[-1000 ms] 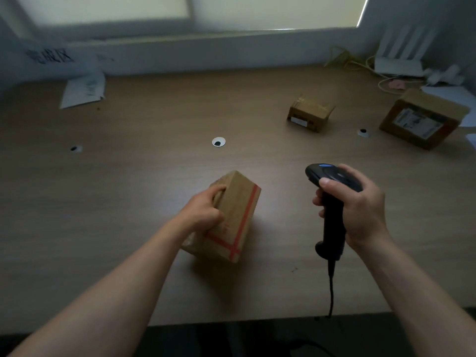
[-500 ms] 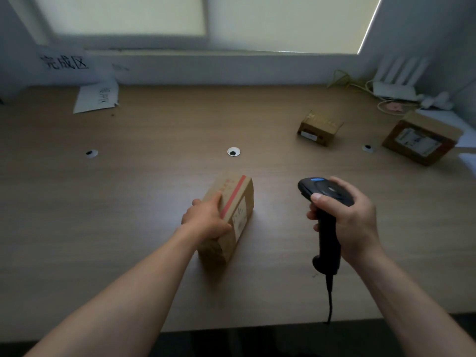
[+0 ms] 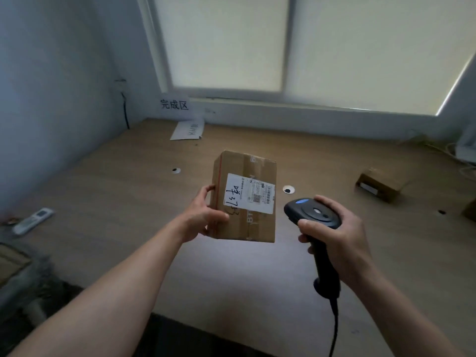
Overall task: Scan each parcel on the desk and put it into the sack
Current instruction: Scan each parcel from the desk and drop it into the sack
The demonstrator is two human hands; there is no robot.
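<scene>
Over the middle of the desk (image 3: 123,202), the left hand (image 3: 203,216) grips a box (image 3: 247,228) at its left edge: thumb on the labelled near face, fingers curled round the far side. Just right, apparently not touching it, the right hand (image 3: 342,243) wraps its fingers round a scanner (image 3: 313,215).

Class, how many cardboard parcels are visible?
3: held parcel in the left hand; small parcel on desk, right; cut-off parcel at right edge. Others may be hidden.
</scene>
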